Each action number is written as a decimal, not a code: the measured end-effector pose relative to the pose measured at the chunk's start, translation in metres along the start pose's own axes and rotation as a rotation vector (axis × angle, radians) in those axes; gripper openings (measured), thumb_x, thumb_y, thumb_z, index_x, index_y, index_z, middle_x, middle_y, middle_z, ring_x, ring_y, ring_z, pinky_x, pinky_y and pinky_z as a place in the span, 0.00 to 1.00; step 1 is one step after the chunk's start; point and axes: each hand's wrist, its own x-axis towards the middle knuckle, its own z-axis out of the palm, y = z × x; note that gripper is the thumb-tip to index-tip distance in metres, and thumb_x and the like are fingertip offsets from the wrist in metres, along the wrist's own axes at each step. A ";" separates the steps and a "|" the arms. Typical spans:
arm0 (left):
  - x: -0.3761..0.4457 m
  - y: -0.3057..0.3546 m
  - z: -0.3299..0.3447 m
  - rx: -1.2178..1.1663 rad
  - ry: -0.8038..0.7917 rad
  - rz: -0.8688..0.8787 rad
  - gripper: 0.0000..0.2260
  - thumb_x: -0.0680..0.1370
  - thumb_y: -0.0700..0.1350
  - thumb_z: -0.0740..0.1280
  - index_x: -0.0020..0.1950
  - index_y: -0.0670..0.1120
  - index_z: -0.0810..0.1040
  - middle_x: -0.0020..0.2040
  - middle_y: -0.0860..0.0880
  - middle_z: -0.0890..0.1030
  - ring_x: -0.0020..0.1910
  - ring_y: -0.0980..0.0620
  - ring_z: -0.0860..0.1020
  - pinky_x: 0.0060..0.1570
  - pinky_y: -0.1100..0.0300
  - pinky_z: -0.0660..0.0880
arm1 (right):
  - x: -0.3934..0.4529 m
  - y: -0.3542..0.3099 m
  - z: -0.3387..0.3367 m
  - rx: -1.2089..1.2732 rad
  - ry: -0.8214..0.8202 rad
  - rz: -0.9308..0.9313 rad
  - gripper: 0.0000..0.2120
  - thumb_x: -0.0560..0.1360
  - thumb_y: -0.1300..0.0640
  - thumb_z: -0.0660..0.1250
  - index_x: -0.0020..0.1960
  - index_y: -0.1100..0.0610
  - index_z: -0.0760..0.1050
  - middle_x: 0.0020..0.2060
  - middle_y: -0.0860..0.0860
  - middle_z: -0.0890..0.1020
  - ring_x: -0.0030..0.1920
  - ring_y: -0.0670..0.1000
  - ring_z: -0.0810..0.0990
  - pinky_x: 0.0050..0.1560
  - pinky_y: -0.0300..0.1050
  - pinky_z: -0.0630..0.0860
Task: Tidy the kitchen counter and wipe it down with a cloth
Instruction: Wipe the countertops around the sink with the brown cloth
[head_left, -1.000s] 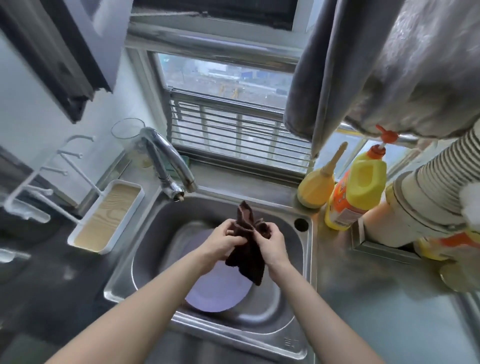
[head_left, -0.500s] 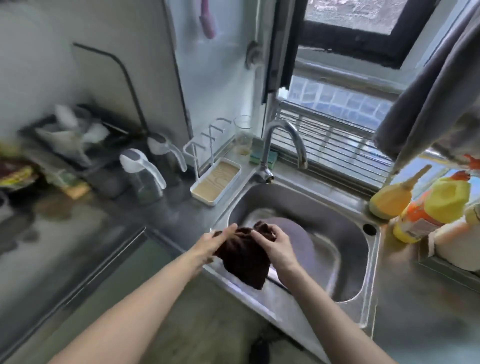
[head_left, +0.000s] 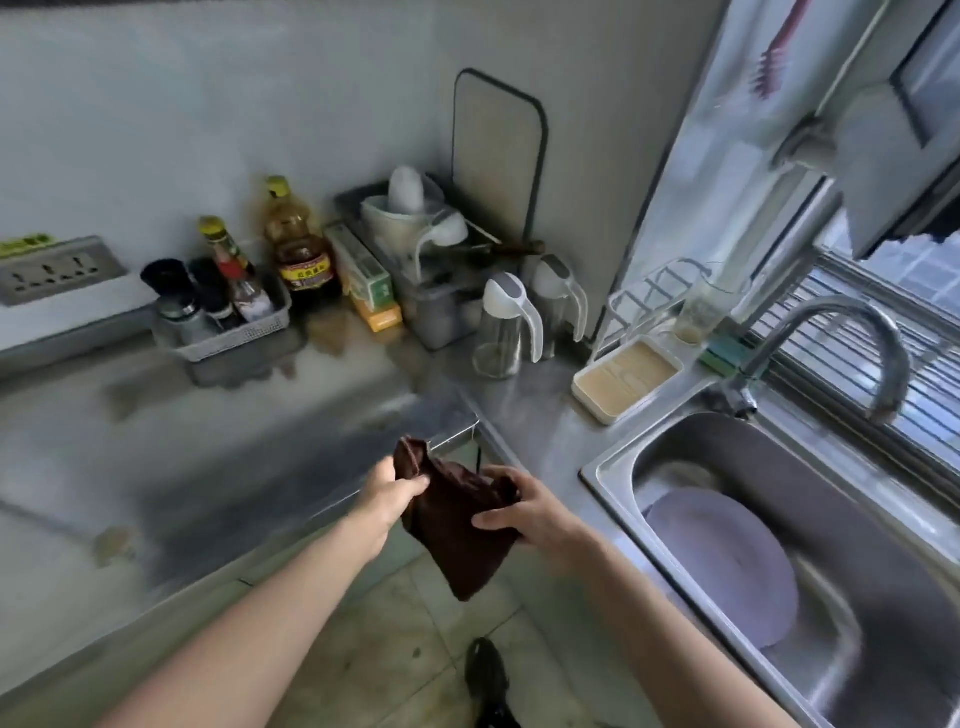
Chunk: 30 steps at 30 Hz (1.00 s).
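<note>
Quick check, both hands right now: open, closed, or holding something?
Left hand: closed, gripping the upper corner of the dark brown cloth.
Right hand: closed, holding the same cloth's other side.

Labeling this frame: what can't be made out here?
- Cloth: head view, both hands cover its upper part, left hand, right hand.
- Bottle labels: too small and blurred.
- Sink: cut by the right and bottom edges.
- Shoe: cut by the bottom edge.
</note>
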 end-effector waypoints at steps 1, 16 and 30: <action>0.008 -0.002 -0.009 -0.009 0.038 -0.006 0.16 0.74 0.34 0.67 0.61 0.39 0.74 0.59 0.40 0.78 0.52 0.49 0.74 0.52 0.59 0.67 | 0.008 -0.005 0.003 -0.088 -0.048 0.048 0.26 0.65 0.63 0.75 0.60 0.55 0.71 0.51 0.52 0.78 0.49 0.54 0.80 0.47 0.49 0.81; 0.118 0.022 -0.056 0.058 0.265 -0.048 0.17 0.76 0.38 0.65 0.65 0.41 0.72 0.60 0.45 0.77 0.58 0.48 0.75 0.57 0.57 0.68 | 0.147 -0.072 -0.024 -0.098 0.031 0.000 0.05 0.72 0.64 0.69 0.39 0.58 0.74 0.34 0.53 0.78 0.33 0.50 0.77 0.34 0.38 0.73; 0.139 0.057 -0.058 -0.197 0.050 -0.091 0.10 0.74 0.40 0.68 0.54 0.49 0.74 0.49 0.51 0.81 0.54 0.49 0.77 0.48 0.63 0.72 | 0.180 -0.113 0.017 -0.039 0.382 -0.089 0.13 0.70 0.57 0.72 0.48 0.59 0.69 0.40 0.52 0.76 0.39 0.51 0.76 0.29 0.37 0.72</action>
